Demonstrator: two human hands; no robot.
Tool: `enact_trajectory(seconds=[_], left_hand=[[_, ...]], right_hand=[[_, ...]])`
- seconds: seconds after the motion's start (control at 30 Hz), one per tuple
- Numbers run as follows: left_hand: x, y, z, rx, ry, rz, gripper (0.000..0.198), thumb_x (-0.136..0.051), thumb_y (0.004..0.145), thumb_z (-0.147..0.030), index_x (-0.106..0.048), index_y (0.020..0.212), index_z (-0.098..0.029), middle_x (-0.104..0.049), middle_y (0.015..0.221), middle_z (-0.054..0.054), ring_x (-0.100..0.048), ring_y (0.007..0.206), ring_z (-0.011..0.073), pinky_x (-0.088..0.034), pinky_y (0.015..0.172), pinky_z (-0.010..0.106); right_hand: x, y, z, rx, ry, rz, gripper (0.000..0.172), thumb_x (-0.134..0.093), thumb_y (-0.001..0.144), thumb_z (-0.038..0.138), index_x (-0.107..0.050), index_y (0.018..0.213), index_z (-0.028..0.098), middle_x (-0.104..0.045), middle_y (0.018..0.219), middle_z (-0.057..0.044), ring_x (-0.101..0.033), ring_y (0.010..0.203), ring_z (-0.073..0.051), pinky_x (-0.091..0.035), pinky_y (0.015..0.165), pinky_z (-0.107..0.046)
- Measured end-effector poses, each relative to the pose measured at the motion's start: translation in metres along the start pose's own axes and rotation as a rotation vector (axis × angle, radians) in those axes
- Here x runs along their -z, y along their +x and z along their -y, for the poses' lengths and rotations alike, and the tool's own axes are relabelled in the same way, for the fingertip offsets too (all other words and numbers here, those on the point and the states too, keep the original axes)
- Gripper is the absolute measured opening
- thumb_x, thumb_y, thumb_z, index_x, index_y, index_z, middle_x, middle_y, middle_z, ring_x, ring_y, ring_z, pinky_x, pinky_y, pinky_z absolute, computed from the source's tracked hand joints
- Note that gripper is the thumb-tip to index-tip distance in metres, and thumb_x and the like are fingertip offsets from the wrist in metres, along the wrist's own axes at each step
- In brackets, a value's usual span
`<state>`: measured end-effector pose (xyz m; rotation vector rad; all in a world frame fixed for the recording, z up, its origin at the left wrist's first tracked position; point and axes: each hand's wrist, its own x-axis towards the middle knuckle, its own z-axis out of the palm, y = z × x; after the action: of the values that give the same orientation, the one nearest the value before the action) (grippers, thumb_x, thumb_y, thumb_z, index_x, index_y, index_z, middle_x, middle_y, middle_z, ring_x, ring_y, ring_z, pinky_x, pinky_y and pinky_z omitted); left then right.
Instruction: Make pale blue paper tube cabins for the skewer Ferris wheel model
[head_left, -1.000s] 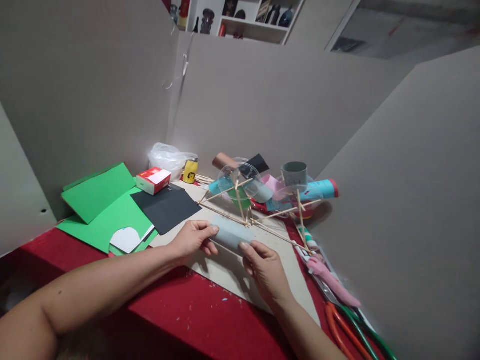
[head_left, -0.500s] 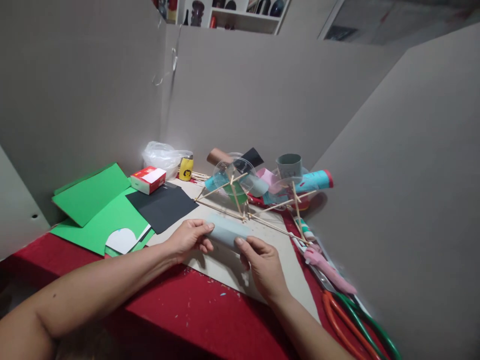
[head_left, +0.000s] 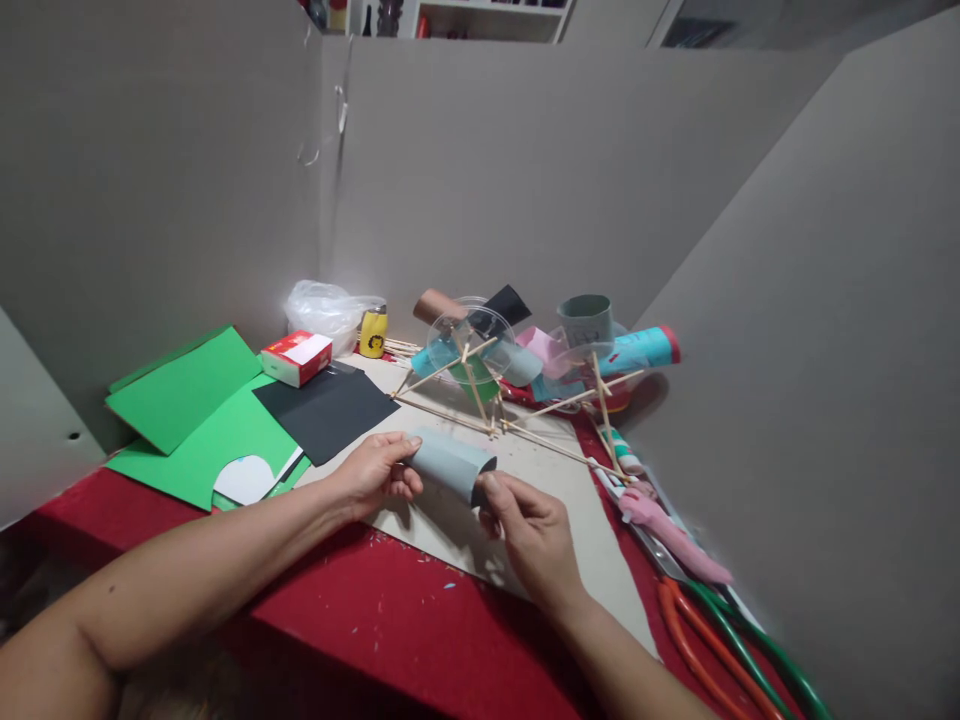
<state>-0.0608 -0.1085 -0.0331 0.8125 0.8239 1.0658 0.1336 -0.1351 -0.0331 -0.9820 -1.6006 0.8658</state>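
Between my two hands is a pale blue-grey paper tube (head_left: pixel 448 463), held up over the off-white board (head_left: pixel 592 560). My left hand (head_left: pixel 382 468) pinches its left end between thumb and fingers. At the right end, my right hand (head_left: pixel 529 525) grips the rim, where the tube's dark opening shows. Just beyond stands a frame of wooden sticks (head_left: pixel 466 375) carrying a clear plastic disc wheel with coloured paper rolls around it. A black paper sheet (head_left: pixel 322 410) lies to the left of the tube.
Green sheets (head_left: pixel 187 390), a red-and-white box (head_left: pixel 297 357), a plastic bag (head_left: pixel 326 312) and a yellow container (head_left: pixel 373 332) are at the left. On the right lie a pink glue gun (head_left: pixel 675 535) and scissors with orange and green handles (head_left: pixel 720 640). Grey walls (head_left: pixel 525 170) enclose the red-covered table (head_left: pixel 360 620).
The paper tube's right end has turned so its opening shows. My right hand has shifted slightly at that rim; the camera view has moved a little.
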Motion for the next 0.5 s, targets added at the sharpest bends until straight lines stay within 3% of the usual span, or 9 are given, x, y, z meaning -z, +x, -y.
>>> enact_trajectory(seconds=[0.13, 0.23, 0.37, 0.5], left_hand=[[0.001, -0.001, -0.006, 0.036, -0.004, -0.001, 0.014, -0.059, 0.085, -0.023, -0.052, 0.077, -0.014, -0.054, 0.051, -0.002, -0.055, 0.039, 0.0081, -0.042, 0.037, 0.013], [0.003, -0.001, -0.009, 0.078, -0.021, 0.009, 0.008, -0.058, 0.085, -0.02, -0.054, 0.082, -0.013, -0.055, 0.054, -0.002, -0.055, 0.039, 0.0074, -0.042, 0.036, 0.013], [0.003, -0.002, -0.01, 0.162, 0.003, 0.027, 0.006, -0.058, 0.084, -0.018, -0.055, 0.084, -0.012, -0.056, 0.054, -0.002, -0.056, 0.038, 0.0087, -0.042, 0.035, 0.014], [0.002, -0.003, -0.009, 0.226, 0.035, 0.031, 0.006, -0.057, 0.082, -0.017, -0.055, 0.082, -0.012, -0.057, 0.055, -0.001, -0.056, 0.037, 0.0089, -0.039, 0.034, 0.013]], right_hand=[[0.008, 0.001, -0.003, 0.121, -0.027, -0.201, 0.024, -0.057, 0.089, 0.038, -0.071, 0.081, 0.021, -0.062, 0.062, -0.001, -0.051, 0.051, -0.014, -0.042, 0.053, -0.027], [0.014, 0.006, -0.006, 0.312, -0.153, -0.273, 0.014, -0.062, 0.086, 0.027, -0.07, 0.098, 0.024, -0.069, 0.093, -0.006, -0.062, 0.077, -0.02, -0.049, 0.067, -0.032], [0.019, 0.013, -0.006, 0.656, -0.393, -0.101, 0.049, -0.065, 0.082, 0.015, -0.056, 0.129, 0.028, -0.061, 0.121, -0.011, -0.056, 0.111, -0.028, -0.045, 0.093, -0.048], [0.019, 0.014, -0.007, 0.822, -0.517, 0.127, 0.058, -0.057, 0.083, 0.004, -0.05, 0.135, 0.028, -0.053, 0.132, -0.014, -0.052, 0.119, -0.027, -0.046, 0.095, -0.049]])
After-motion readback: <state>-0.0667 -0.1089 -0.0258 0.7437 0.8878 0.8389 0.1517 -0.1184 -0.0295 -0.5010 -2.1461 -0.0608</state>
